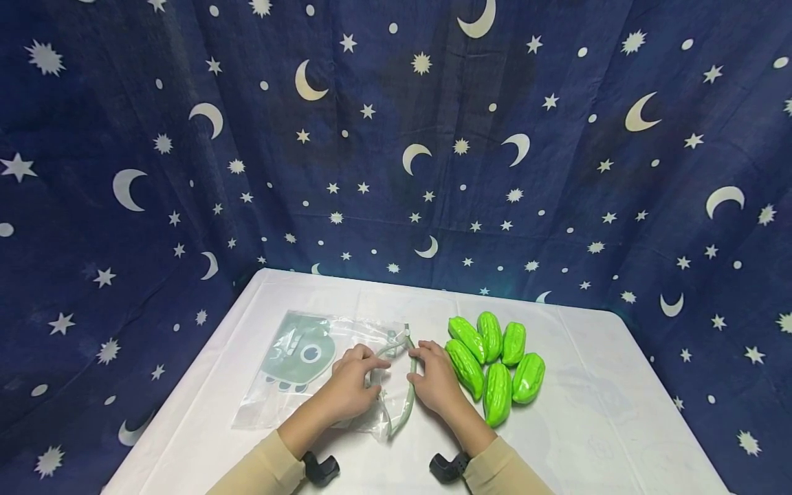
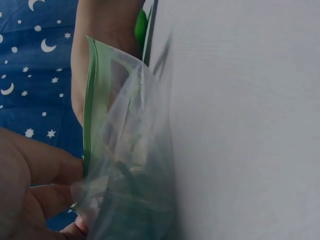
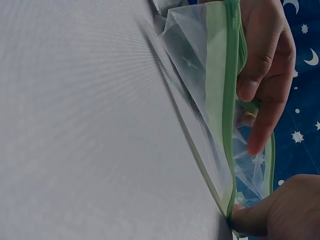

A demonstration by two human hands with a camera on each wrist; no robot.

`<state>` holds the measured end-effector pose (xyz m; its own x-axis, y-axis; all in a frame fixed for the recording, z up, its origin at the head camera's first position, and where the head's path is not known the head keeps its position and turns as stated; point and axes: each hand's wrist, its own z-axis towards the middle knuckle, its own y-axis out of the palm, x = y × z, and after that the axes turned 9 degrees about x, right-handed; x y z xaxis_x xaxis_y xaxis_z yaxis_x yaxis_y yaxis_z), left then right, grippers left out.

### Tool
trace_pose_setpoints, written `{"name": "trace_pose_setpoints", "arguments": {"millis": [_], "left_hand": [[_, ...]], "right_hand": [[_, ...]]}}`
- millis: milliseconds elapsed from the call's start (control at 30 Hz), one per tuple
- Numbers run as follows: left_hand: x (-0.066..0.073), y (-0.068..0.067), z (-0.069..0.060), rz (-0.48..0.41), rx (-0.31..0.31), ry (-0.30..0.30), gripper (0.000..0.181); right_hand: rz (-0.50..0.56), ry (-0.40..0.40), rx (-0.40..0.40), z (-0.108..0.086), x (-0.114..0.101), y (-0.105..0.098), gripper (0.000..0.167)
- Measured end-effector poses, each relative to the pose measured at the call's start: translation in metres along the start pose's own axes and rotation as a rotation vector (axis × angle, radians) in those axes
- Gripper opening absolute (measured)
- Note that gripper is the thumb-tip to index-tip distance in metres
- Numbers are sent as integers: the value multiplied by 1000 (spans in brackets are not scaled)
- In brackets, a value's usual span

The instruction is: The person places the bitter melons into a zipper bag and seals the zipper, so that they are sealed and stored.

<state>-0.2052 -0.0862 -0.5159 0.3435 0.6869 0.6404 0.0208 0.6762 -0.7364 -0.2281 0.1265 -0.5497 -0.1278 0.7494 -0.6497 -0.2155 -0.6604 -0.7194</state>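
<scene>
A clear zip bag with a green one-eyed monster print lies flat on the table, its green-edged mouth spread apart and facing right. My left hand holds one side of the mouth; in the left wrist view its fingers are at the plastic along the green strip. On the opposite side, my right hand pinches the rim, its thumb against the green strip in the right wrist view. Several shiny green bitter melons lie just right of my right hand. No melon shows inside the bag.
The white-covered table extends to both sides of the bag and melons. Behind it hangs a dark blue curtain with moons and stars. Black wrist devices sit below both hands.
</scene>
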Motion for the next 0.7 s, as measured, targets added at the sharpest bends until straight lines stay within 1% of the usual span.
{"name": "trace_pose_setpoints", "arguments": {"millis": [167,300,500,700], "left_hand": [[-2,4,0,19,-48,-1,37],[-3,9,-2,29,-89,3,37],[-3,12,-4,57,-128,0,47],[0,9,-6,70,-151,18,54]], "right_hand": [[1,-4,0,0,1,0,43],[-4,-7,-1,1,1,0,43],[-14,-10,-2,0,1,1,43],[-21,-8,0,0,1,1,44]]}}
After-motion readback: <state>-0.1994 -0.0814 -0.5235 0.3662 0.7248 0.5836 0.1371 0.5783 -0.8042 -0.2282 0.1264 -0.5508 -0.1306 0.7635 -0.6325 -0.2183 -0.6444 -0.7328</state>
